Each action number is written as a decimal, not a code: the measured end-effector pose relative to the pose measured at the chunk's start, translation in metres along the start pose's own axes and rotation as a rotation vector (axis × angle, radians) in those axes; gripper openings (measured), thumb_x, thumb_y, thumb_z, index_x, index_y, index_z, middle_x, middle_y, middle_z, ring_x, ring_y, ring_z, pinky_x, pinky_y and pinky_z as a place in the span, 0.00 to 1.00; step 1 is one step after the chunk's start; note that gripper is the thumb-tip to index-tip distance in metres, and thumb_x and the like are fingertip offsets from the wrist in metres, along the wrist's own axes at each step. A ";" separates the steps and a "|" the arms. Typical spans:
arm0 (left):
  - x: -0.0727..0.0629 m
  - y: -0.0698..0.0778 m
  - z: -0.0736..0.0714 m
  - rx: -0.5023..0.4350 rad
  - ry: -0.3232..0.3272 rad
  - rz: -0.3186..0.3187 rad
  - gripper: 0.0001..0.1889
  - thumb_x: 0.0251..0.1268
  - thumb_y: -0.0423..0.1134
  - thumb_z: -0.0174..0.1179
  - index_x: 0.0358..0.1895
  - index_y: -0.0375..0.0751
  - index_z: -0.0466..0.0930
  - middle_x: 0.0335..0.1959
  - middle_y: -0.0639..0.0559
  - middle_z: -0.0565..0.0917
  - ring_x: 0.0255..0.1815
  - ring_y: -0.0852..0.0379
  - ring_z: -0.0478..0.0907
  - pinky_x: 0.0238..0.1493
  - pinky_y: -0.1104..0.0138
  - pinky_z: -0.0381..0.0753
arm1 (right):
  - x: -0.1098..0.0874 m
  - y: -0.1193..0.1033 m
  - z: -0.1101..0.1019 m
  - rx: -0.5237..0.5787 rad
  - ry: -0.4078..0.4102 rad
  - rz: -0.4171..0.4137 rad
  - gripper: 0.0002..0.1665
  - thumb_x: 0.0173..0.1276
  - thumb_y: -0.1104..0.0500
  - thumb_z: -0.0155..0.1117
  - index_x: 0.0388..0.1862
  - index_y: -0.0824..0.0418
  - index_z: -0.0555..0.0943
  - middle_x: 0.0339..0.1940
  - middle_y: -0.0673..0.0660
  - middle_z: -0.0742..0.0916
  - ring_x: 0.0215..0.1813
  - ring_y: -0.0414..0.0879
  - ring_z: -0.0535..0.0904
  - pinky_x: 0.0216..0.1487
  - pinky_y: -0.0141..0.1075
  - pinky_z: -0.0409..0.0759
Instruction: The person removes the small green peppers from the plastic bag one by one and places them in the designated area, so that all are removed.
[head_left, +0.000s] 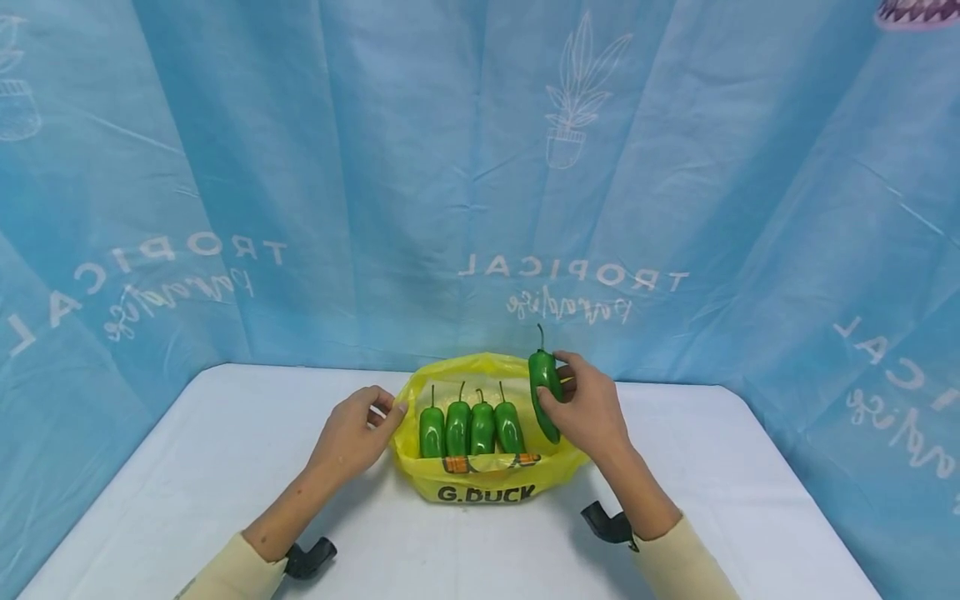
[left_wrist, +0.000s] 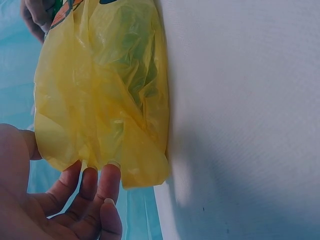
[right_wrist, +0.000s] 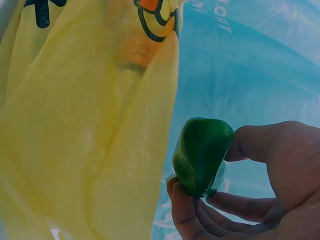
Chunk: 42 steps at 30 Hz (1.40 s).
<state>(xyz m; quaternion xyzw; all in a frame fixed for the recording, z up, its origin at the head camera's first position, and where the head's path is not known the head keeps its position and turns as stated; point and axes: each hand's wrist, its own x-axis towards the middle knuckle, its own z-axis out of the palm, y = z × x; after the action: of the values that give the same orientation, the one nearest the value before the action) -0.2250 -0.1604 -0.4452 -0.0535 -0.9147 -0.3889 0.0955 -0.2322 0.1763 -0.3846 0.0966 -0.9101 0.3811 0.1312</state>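
A yellow plastic bag (head_left: pixel 487 479) printed "G.DUCK" stands with its mouth spread wide in the head view. Several glossy green chili peppers (head_left: pixel 459 427) stand side by side inside it, stems up, their lower ends hidden by the front of the bag. My left hand (head_left: pixel 358 433) pinches the bag's left edge between thumb and fingers; the left wrist view shows the fingertips against the yellow plastic (left_wrist: pixel 100 105). Another green chili pepper (head_left: pixel 543 392), stem up, is gripped by my right hand (head_left: pixel 588 408) over the bag's right side. From the right wrist, that pepper (right_wrist: pixel 200 155) is seen end-on.
A white-covered table (head_left: pixel 187 475) carries the bag near its far edge. Behind and around it hangs a blue curtain (head_left: pixel 420 183) with white lettering. Black curved wrist pieces (head_left: pixel 310 558) stick out below both forearms.
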 end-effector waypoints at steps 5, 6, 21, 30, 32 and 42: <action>0.000 0.000 -0.001 -0.001 0.000 0.004 0.13 0.80 0.50 0.61 0.46 0.44 0.83 0.43 0.51 0.85 0.42 0.55 0.83 0.42 0.59 0.82 | 0.001 0.003 -0.006 -0.022 0.008 -0.009 0.36 0.71 0.57 0.73 0.75 0.62 0.75 0.52 0.61 0.88 0.46 0.54 0.89 0.44 0.48 0.88; 0.000 0.000 -0.002 -0.001 -0.001 0.005 0.12 0.80 0.50 0.61 0.46 0.44 0.83 0.43 0.51 0.85 0.42 0.55 0.83 0.42 0.59 0.82 | 0.001 0.004 -0.008 -0.029 0.010 -0.010 0.36 0.71 0.57 0.73 0.75 0.62 0.75 0.52 0.62 0.88 0.46 0.54 0.89 0.45 0.48 0.88; 0.000 0.000 -0.001 0.002 -0.002 0.008 0.13 0.79 0.50 0.61 0.46 0.44 0.83 0.43 0.51 0.84 0.42 0.55 0.83 0.42 0.59 0.82 | 0.003 0.018 -0.031 -0.085 0.028 0.057 0.34 0.73 0.56 0.71 0.75 0.62 0.75 0.54 0.64 0.88 0.49 0.58 0.88 0.47 0.53 0.88; 0.000 0.000 -0.002 0.011 0.000 0.007 0.13 0.79 0.51 0.61 0.46 0.44 0.83 0.43 0.50 0.84 0.42 0.54 0.83 0.42 0.59 0.82 | 0.008 0.031 -0.040 -0.112 0.027 0.111 0.34 0.73 0.55 0.70 0.75 0.62 0.74 0.55 0.66 0.87 0.50 0.59 0.88 0.47 0.53 0.89; 0.000 0.000 -0.002 0.014 0.000 0.009 0.13 0.80 0.50 0.61 0.46 0.43 0.83 0.43 0.50 0.84 0.42 0.54 0.83 0.42 0.59 0.82 | 0.010 0.034 -0.041 -0.115 0.029 0.118 0.34 0.73 0.55 0.70 0.75 0.61 0.75 0.55 0.66 0.87 0.50 0.60 0.88 0.48 0.54 0.88; 0.001 -0.001 -0.002 0.014 -0.004 0.004 0.14 0.80 0.51 0.60 0.46 0.44 0.83 0.43 0.50 0.85 0.42 0.54 0.84 0.43 0.58 0.83 | 0.014 0.048 -0.046 -0.131 0.013 0.167 0.34 0.72 0.55 0.68 0.75 0.63 0.74 0.56 0.68 0.87 0.51 0.61 0.88 0.47 0.54 0.88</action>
<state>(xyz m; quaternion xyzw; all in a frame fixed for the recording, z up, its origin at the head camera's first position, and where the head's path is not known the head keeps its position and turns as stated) -0.2256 -0.1623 -0.4442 -0.0554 -0.9176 -0.3821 0.0948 -0.2508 0.2417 -0.3815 0.0090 -0.9370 0.3311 0.1110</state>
